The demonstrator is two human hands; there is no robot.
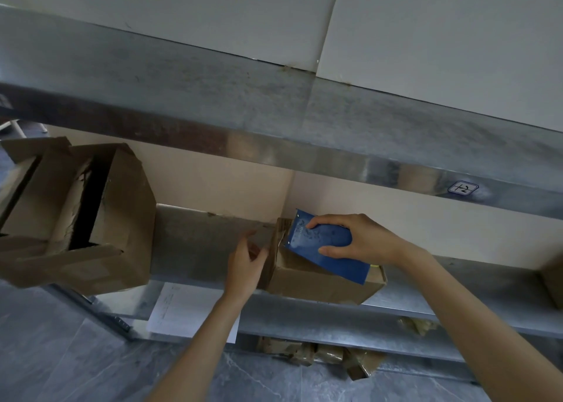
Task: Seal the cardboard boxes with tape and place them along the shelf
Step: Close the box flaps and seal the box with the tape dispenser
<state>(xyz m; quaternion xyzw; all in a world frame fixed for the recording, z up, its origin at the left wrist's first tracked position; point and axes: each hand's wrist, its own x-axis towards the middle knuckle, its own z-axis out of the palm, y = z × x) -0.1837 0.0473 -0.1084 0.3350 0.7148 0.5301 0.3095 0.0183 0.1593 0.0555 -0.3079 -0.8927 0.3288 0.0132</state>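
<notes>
A small cardboard box (320, 283) sits on the metal shelf (198, 249), its top open. My right hand (359, 240) grips a flat blue pouch (326, 246) and holds it tilted over the box's opening. My left hand (246, 264) is at the box's left side, fingers curled on the raised left flap (271, 249). A larger cardboard box (100, 219) stands at the left end of the shelf with its flaps open and a dark gap in the top. No tape is in view.
An upper metal shelf (274, 121) with a small label (463, 187) juts out overhead. Another box edge (553, 280) shows at far right. A white paper sheet (179, 307) and crumpled brown paper scraps (323, 353) lie on the lower levels above the grey tiled floor.
</notes>
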